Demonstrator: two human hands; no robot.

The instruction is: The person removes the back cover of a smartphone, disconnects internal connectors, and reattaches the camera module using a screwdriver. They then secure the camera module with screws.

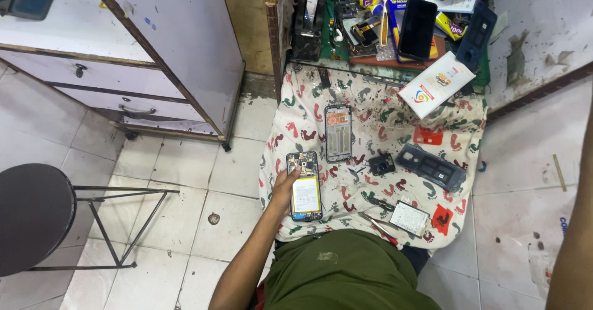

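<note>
Overhead view from the head camera. The left hand (285, 186) is seen resting at the left edge of an opened phone body (305, 186), its thumb laid over the upper left corner and the fingers tucked beside or under the casing; the grip is closed lightly around that edge, though how far the fingers wrap underneath cannot be told. The opened phone body, with a pale battery exposed in its lower half and a dark circuit board in its upper half, is placed on the patterned cloth (370, 125) at about 8 o'clock from the cloth's middle.

At 1 o'clock from the phone body, just beside it, a detached display frame (338, 133) is laid upright along the cloth. A small black component (382, 163) is shown at 3 o'clock from the phone body, and a dark plastic back cover (430, 167) is set farther out in the same direction. A loose battery (409, 218) is placed at 4 o'clock, with red-handled tools (378, 226) beside it. A white box (436, 84) is tilted at the cloth's 1 o'clock corner.

The right forearm (574, 242) is seen along the right margin of the frame; the right hand is out of view. A black stool (31, 217) stands on the tiled floor (204, 186) at 9 o'clock.
</note>
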